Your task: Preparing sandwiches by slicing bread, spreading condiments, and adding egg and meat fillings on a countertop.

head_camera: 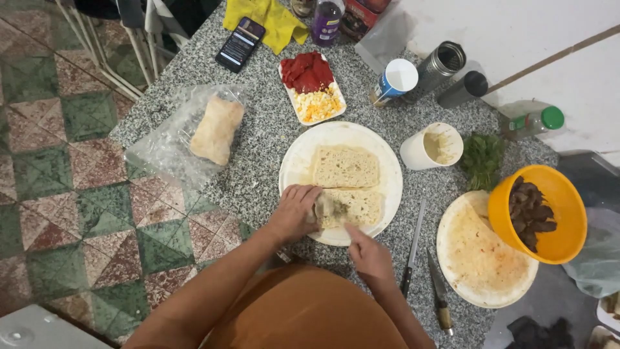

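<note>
Head view: left hand (294, 212) fingers pressing bread slice (352, 205), right hand (369, 255) fingers loose, beyond a clear bag (169, 139).

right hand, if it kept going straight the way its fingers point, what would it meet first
The right hand points up and left across the plate. It would probably meet the near bread slice first, right where the left hand rests on it; its fingertips look nearly there already.

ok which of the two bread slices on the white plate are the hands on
The nearer slice of pale bread, at the round white plate's front edge. The left hand rests on its left end and the right hand touches its front; the farther slice lies untouched.
</note>
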